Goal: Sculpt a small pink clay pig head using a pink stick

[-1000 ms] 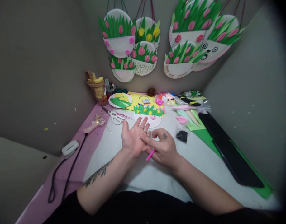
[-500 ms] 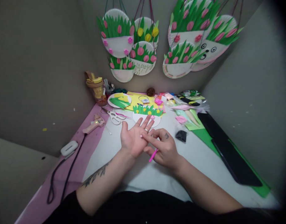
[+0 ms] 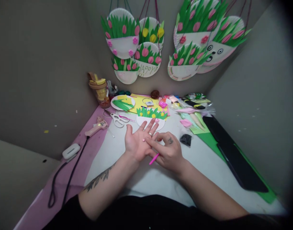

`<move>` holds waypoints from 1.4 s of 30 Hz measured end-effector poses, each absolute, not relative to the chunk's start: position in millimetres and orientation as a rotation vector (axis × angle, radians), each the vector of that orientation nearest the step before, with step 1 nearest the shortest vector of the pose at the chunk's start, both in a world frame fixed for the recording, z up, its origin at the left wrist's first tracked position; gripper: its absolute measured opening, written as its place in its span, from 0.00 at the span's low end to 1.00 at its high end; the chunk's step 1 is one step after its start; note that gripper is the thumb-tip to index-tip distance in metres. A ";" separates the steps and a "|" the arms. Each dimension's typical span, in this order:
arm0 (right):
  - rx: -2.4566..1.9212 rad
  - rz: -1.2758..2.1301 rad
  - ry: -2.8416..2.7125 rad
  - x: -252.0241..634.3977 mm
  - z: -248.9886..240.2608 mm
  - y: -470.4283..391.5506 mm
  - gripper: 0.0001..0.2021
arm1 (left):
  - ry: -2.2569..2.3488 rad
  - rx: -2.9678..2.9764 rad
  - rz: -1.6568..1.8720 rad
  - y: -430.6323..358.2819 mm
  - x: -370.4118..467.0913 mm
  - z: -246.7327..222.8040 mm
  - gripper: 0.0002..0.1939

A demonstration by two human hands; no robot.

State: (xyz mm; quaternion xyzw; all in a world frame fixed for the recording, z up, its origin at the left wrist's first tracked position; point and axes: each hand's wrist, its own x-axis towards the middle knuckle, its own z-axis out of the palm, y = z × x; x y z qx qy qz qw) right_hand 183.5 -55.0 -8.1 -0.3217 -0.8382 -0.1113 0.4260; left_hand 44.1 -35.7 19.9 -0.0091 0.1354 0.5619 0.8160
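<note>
My left hand (image 3: 136, 144) is turned palm up with its fingers spread. A tiny pink ball (image 3: 144, 140), which looks like modelling clay, lies on that palm. Beside the ball, the index fingertip of my right hand (image 3: 169, 152) rests on or just over the palm. The same hand has a thin bright pink stick tool (image 3: 154, 158) gripped, its end poking out near the thumb. Just beyond my left fingertips lies a white half paper plate (image 3: 141, 122) with green paper grass, yellow flowers and a small pink piece, partly covered by the fingers.
White scissors (image 3: 117, 120) and a pink glue gun (image 3: 96, 127) lie to the left. Behind is a plate of green paper strips (image 3: 123, 104). Clay bags (image 3: 196, 119), a black packet (image 3: 185, 139) and a dark flat case (image 3: 239, 163) are on the right. Decorated plates (image 3: 122, 48) hang above.
My right hand has shifted slightly, and the pink tool now slants further left. The pink ball shows more fully on my left palm. The view has moved a little.
</note>
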 end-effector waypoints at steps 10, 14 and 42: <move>-0.744 -0.096 -2.093 180.5 -7.4 -53.5 0.19 | 0.308 -0.023 1.207 -37.0 46.1 25.3 0.38; -0.747 -0.030 -2.132 179.4 -8.0 -54.6 0.22 | 0.341 0.007 1.215 -37.8 46.9 27.3 0.40; -0.820 -0.122 -2.123 177.5 -10.0 -54.5 0.24 | 0.377 -0.011 1.218 -34.8 44.9 28.8 0.38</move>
